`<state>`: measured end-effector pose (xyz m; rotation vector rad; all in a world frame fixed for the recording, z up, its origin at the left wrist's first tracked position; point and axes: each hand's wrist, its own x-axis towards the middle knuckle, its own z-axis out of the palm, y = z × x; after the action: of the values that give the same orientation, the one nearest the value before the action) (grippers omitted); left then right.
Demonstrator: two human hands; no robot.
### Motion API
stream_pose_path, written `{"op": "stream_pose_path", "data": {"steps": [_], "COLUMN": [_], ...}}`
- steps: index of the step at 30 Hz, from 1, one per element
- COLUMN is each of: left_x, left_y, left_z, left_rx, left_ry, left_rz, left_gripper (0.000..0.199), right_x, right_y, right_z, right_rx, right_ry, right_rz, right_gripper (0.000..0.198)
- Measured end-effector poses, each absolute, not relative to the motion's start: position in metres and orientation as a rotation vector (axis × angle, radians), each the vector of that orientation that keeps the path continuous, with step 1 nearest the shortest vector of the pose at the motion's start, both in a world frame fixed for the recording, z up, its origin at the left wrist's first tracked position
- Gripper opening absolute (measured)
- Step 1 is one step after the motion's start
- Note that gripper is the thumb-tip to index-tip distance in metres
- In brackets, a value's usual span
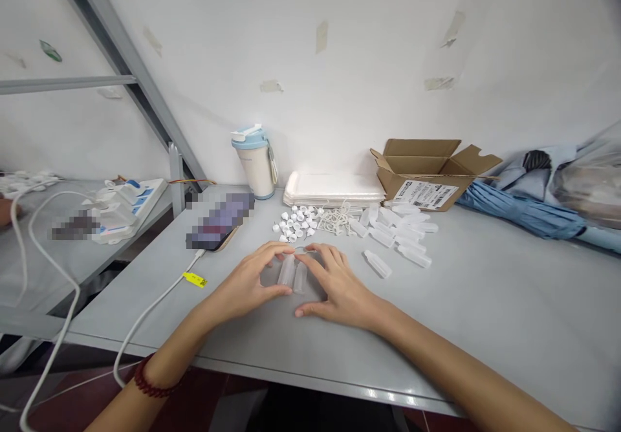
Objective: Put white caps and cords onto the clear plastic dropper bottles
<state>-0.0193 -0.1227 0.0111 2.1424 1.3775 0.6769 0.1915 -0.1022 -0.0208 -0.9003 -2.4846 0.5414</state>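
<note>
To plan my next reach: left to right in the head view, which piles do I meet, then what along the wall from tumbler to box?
Piles: white caps, tangled white cords, translucent plastic bottles. Wall side: tumbler, stacked white packets, cardboard box.

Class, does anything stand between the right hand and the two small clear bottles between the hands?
Nothing visible does. The two bottles are side by side, just beside the parted thumb and fingers of the right hand. The white caps lie beyond, outside that gap.

Bottles (287, 270) frosted plastic (smooth-looking); box (420, 165) matt cardboard.
</note>
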Motion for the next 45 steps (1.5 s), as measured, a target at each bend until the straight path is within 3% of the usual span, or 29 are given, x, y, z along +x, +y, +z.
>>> {"op": "stream_pose_path", "data": {"steps": [10,20,29,45], "left_x": [-0.028,-0.028,-0.032,-0.028], "left_y": [-0.123,-0.123,-0.123,-0.118], "left_z": [-0.003,-0.001,-0.009,-0.008], "left_rx": [2.147,2.145,2.073,2.101], "left_ry": [1.305,1.279,1.259,1.263], "left_rz": [0.681,0.738,0.748,0.743], "left_gripper": [0.048,0.047,0.067,0.054], "right_x": [0.191,0.192,0.189,0.188], "right_y": [-0.104,-0.105,-0.102,-0.102], "right_z": [-0.019,-0.019,-0.022,-0.02], "right_rx": [-0.899,-0.967,-0.982,-1.042], "right_ry": [-2.514,-2.438,-2.449,-2.389], "right_rz": [0.422,0.422,0.45,0.614], "right_gripper": [0.063,0.067,0.062,0.05]}}
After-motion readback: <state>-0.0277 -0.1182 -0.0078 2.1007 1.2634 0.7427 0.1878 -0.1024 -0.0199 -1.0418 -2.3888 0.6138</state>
